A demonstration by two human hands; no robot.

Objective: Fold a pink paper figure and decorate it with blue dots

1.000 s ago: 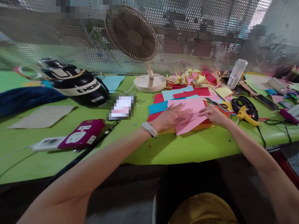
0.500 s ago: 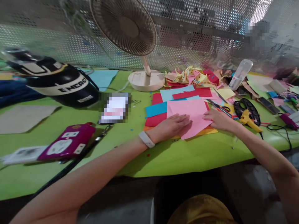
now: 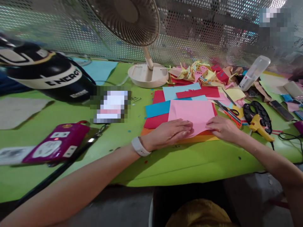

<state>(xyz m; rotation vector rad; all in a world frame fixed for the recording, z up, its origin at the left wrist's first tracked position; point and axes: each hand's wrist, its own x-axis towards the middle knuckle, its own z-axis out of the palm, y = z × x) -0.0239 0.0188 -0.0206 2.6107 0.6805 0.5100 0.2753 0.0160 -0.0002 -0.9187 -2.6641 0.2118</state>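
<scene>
A pink sheet of paper (image 3: 189, 112) lies on a stack of coloured paper on the green table. My left hand (image 3: 169, 132), with a white band on its wrist, rests flat across the sheet's lower left part, fingers stretched out. At the sheet's lower right edge, my right hand (image 3: 222, 127) has its fingertips closed on the paper. Red paper (image 3: 153, 122), a blue strip (image 3: 157, 109) and orange paper (image 3: 148, 131) stick out from beneath on the left. Right of the stack lie scissors (image 3: 234, 112) and a cutter with an orange handle (image 3: 234, 120).
A white fan (image 3: 148, 75) stands behind the papers, beside a heap of paper scraps (image 3: 201, 72). A yellow glue gun (image 3: 261, 127) lies by a black palette (image 3: 257, 115) at right. To the left are a phone (image 3: 112, 106), a purple power strip (image 3: 58, 142) and a large black bottle (image 3: 54, 77).
The pink flap that stuck out toward me has been drawn in over the sheet. My left hand has slid down to the lower edge. The view has shifted slightly.
</scene>
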